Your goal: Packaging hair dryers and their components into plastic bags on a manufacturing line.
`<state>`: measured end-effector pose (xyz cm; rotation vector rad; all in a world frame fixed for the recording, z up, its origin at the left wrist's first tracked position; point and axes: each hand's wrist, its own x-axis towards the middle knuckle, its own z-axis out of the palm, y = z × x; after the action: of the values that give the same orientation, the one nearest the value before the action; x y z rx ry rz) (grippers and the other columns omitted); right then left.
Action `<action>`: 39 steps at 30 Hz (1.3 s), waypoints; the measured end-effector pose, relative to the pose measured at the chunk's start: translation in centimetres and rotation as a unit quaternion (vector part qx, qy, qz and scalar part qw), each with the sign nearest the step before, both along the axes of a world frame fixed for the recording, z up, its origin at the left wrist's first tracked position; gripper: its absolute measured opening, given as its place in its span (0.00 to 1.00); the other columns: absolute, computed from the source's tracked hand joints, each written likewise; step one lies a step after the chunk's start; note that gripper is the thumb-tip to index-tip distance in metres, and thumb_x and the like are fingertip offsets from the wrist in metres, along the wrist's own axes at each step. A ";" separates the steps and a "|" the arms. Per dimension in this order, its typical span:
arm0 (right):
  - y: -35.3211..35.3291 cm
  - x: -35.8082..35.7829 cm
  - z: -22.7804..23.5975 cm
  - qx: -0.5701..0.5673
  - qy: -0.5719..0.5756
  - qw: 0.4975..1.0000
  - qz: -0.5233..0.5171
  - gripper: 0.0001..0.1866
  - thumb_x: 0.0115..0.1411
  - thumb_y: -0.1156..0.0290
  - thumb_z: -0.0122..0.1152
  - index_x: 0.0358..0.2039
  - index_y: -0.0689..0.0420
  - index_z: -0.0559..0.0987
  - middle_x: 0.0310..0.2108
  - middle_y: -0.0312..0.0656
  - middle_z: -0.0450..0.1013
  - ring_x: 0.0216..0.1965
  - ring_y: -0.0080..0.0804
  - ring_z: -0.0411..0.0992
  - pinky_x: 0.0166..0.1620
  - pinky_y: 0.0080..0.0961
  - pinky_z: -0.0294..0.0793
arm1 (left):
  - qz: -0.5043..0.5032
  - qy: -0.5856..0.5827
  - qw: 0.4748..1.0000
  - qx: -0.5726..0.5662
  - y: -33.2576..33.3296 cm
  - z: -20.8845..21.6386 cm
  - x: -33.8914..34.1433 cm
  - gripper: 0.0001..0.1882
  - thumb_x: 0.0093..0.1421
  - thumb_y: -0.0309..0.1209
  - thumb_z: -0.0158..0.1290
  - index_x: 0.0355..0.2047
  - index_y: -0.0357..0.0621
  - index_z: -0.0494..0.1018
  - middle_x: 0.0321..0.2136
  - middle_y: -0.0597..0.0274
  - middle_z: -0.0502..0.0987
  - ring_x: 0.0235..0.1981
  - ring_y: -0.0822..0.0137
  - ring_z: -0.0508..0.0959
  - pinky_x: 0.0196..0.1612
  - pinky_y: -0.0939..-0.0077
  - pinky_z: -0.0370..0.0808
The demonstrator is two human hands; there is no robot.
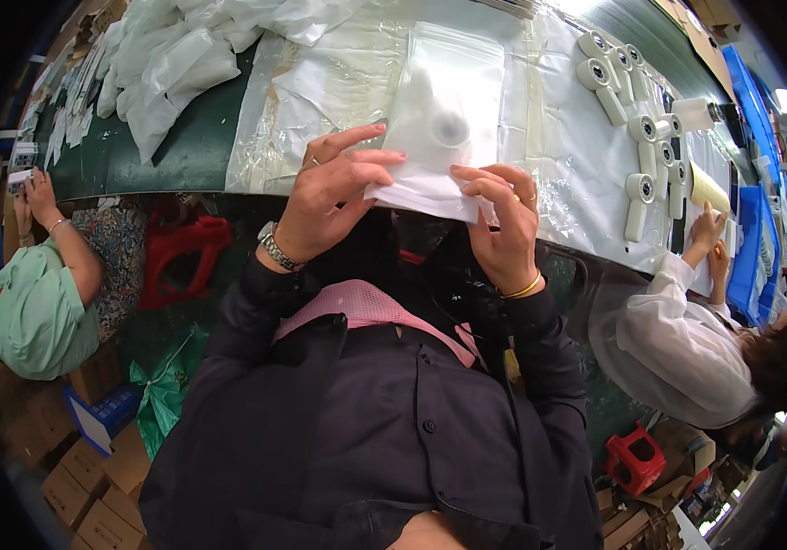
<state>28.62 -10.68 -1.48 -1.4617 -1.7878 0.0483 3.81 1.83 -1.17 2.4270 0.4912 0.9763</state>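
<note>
A frosted, translucent plastic bag [425,170] lies in front of me at the table's near edge. Through its film shows a blurred round thing with a grey centre; I cannot make out its kind. My left hand [336,188] grips the bag's near left corner, thumb below and fingers over the film. At the near right corner, my right hand [506,218] pinches the edge between thumb and curled fingers. The near edge looks folded and overhangs the table a little. Beneath and beyond it sits a stack of similar flat bags [457,57].
Several white round-headed devices with handles [643,186] lie at the right, near a co-worker in a white top [677,335] handling a yellowish roll [709,191]. Crumpled white plastic bags [178,78] heap at the far left. Another co-worker [49,302] sits left, beside a red stool [182,257].
</note>
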 end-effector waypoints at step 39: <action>2.1 -1.8 -4.3 0.190 0.302 0.920 -0.162 0.08 0.75 0.74 0.58 0.36 0.60 0.76 0.31 0.37 0.71 0.35 0.23 0.69 0.52 0.34 0.76 | 0.228 -0.102 0.968 -0.033 -0.4 1.4 6.8 0.20 0.60 0.37 0.70 0.47 0.43 0.76 0.37 0.57 0.77 0.39 0.56 0.77 0.46 0.63 0.73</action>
<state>26.83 -8.54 -5.74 -1.2588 -0.9783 -0.0170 10.62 1.44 0.19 2.1625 1.0175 1.3535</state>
